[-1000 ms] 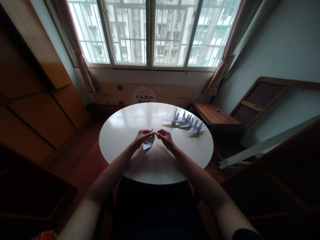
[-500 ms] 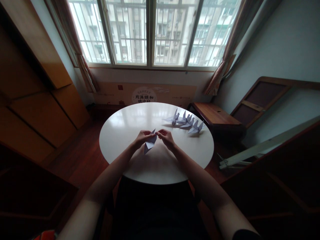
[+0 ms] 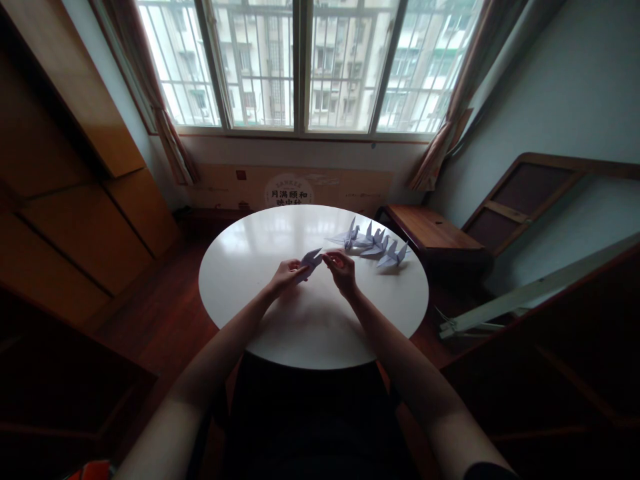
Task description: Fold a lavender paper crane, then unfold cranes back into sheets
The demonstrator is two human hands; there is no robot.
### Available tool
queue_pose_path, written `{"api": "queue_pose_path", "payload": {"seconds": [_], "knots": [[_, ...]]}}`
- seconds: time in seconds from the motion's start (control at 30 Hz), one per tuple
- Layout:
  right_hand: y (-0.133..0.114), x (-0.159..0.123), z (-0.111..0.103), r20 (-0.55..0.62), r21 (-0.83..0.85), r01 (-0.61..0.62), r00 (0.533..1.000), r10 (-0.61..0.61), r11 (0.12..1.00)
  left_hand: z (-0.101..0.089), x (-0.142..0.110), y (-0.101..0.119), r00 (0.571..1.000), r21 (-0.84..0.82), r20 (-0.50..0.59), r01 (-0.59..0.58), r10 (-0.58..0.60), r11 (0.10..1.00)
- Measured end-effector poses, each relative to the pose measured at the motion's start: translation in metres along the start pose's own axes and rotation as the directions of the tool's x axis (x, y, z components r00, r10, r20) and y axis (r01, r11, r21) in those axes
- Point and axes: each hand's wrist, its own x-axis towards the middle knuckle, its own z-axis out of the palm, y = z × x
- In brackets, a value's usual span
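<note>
Over the middle of the round white table (image 3: 250, 313), both hands hold one small piece of folded pale purple paper (image 3: 311, 259). My left hand (image 3: 285, 275) pinches its lower left part, with the fingers closed. Curled fingers of my right hand (image 3: 342, 268) grip its upper right end. The paper points up and to the right between the two hands. Three finished paper cranes (image 3: 373, 243) of the same pale purple stand in a row at the far right of the table, just beyond my right hand.
A low wooden side table (image 3: 430, 230) stands to the right of the round table. Wooden cabinets (image 3: 75, 220) line the left wall. A wide barred window (image 3: 300, 63) with curtains fills the far wall. A wooden frame (image 3: 520, 200) leans at the right.
The folded paper has been turned from hanging point-down to pointing up and to the right. Both hands have moved slightly away from me and to the right.
</note>
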Motion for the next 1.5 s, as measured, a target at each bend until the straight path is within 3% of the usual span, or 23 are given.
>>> {"api": "queue_pose_path", "payload": {"seconds": [0.2,0.33,0.4,0.5,0.67,0.8,1.0,1.5], "knots": [[0.009,0.000,0.001,0.019,-0.005,-0.190,0.982,0.190,0.982,0.001,0.000,0.003,0.994,-0.012,-0.046,-0.105,0.104,0.994],[0.017,0.000,0.002,0.072,-0.032,-0.388,0.918,0.389,0.921,0.001,-0.004,0.009,0.992,-0.034,-0.002,-0.123,0.123,0.992],[0.018,-0.001,0.003,0.112,-0.012,-0.426,0.898,0.425,0.905,0.002,-0.006,0.010,0.993,-0.036,0.041,-0.114,0.115,0.993],[0.015,-0.001,0.004,0.121,0.028,-0.369,0.924,0.364,0.929,0.002,-0.006,0.008,0.991,-0.009,0.090,-0.100,0.100,0.995],[0.009,-0.002,0.006,0.090,0.071,-0.287,0.956,0.280,0.955,0.002,-0.001,0.001,0.993,0.036,0.061,-0.106,0.104,0.994],[0.010,-0.004,0.007,0.110,0.048,-0.306,0.948,0.299,0.951,0.001,-0.003,0.004,0.990,0.060,0.098,-0.104,0.098,0.993],[0.018,0.000,0.004,0.035,0.075,-0.345,0.938,0.344,0.935,0.001,-0.008,0.011,0.992,0.053,0.099,-0.084,0.078,0.995],[0.020,0.004,-0.001,0.012,0.236,-0.445,0.890,0.455,0.864,-0.003,-0.001,0.002,0.988,-0.025,0.132,-0.076,0.079,0.997]]}}
